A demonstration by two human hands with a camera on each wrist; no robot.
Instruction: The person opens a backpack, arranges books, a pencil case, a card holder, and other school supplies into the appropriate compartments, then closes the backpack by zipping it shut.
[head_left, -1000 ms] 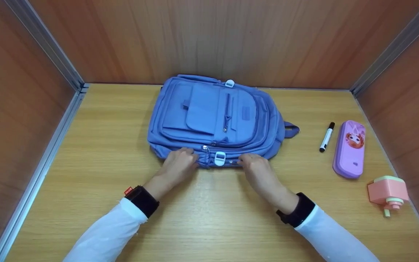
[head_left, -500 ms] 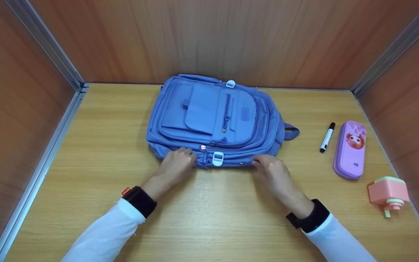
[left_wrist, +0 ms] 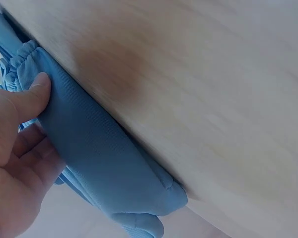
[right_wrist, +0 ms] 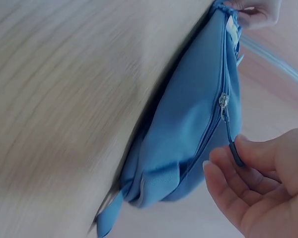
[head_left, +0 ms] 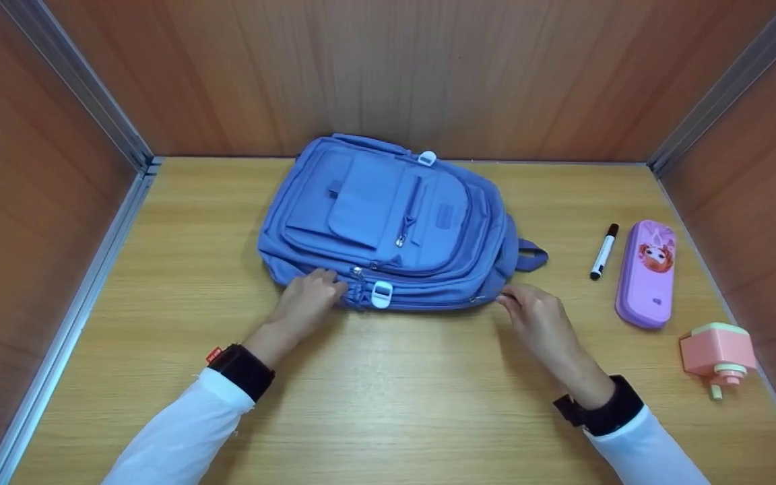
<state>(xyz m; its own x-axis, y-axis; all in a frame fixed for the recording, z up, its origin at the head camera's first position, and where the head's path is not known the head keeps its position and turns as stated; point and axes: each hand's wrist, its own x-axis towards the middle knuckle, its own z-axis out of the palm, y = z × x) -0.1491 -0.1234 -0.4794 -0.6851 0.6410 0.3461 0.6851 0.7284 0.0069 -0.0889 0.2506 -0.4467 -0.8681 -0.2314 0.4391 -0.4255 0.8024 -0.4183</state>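
Pinches the dark zipper pull (right_wrist: 237, 155) between thumb and fingers of the right hand (head_left: 544, 322), near the carry loop (head_left: 531, 264) of the blue backpack (head_left: 361, 209). Grips the backpack's near side between thumb and fingers of the left hand (head_left: 304, 301), near the white buckle (head_left: 382, 286). Has it lying front up on the wooden table (head_left: 388, 411), left of a marker (head_left: 604, 252), a purple case (head_left: 645, 286) and a pink box-shaped object (head_left: 718, 350).
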